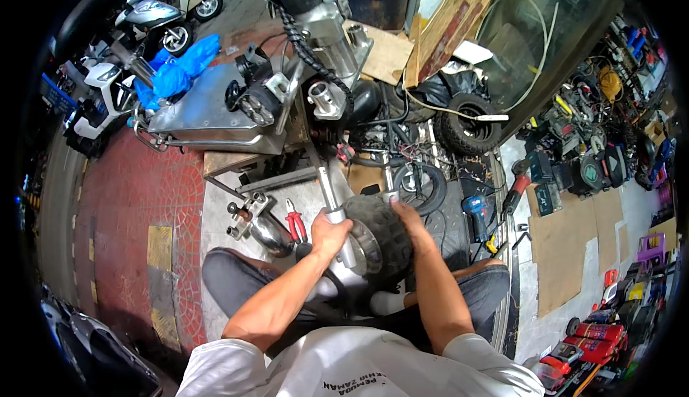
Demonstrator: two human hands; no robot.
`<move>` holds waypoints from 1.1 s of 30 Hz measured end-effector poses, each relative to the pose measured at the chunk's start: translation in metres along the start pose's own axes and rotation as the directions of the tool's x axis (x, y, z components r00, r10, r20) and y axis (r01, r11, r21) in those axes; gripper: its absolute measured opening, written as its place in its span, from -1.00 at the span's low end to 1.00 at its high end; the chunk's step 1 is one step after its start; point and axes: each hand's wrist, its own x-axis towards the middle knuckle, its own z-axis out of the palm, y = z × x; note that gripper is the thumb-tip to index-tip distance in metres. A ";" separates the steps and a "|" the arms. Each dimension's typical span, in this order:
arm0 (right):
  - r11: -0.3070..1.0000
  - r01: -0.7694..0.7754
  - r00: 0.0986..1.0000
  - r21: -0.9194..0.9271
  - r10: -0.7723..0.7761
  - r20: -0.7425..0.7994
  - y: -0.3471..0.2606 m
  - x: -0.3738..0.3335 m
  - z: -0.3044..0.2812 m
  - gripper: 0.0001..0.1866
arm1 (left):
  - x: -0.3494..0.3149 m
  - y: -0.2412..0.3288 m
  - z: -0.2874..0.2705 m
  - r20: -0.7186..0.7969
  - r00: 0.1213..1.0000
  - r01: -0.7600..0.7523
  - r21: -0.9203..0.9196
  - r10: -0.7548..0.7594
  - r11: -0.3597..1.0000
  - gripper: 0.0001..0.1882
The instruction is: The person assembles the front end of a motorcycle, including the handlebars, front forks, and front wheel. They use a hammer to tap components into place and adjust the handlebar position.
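Observation:
A small wheel with a black knobby tyre stands between my legs, with a metal fork's two silver legs on either side of it. My left hand is wrapped round the left fork leg, beside the wheel's hub. On the other side, my right hand is closed at the right fork leg, thumb up along it; its other fingers are mostly hidden. Red-handled pliers lie on the floor left of my left hand, near a shiny rounded metal part.
A metal-topped bench with blue plastic stands ahead left. Another knobby tyre lies ahead right. A blue power drill and a red-and-black angle grinder are at my right. Tools and parts crowd the far right; scooters stand far left.

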 end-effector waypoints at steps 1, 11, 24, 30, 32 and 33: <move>0.993 0.081 0.995 -0.088 -0.085 -0.043 -0.033 -0.017 0.007 -0.38 | -0.013 0.027 0.000 0.042 0.993 -0.113 -0.021 0.114 0.993 -0.66; 0.789 0.157 0.980 -0.593 -0.197 -0.002 -0.246 -0.093 0.056 -0.49 | -0.025 0.114 0.039 0.099 0.945 -0.259 -0.355 0.312 0.898 -0.62; 0.788 0.230 0.960 -0.571 -0.281 -0.001 -0.264 -0.033 0.058 -0.48 | 0.001 0.121 0.062 0.072 0.954 -0.182 -0.630 0.290 0.755 -0.53; 0.807 0.300 0.954 -0.510 -0.268 0.137 -0.274 0.008 0.047 -0.50 | 0.021 0.125 0.069 0.101 0.962 -0.138 -0.625 0.254 0.768 -0.56; 0.744 0.325 0.944 -0.584 -0.290 0.156 -0.281 0.025 0.043 -0.52 | 0.031 0.126 0.071 0.082 0.959 -0.167 -0.610 0.272 0.774 -0.60; 0.732 0.325 0.945 -0.599 -0.277 0.174 -0.283 0.033 0.039 -0.52 | 0.032 0.127 0.072 0.078 0.960 -0.172 -0.594 0.269 0.786 -0.61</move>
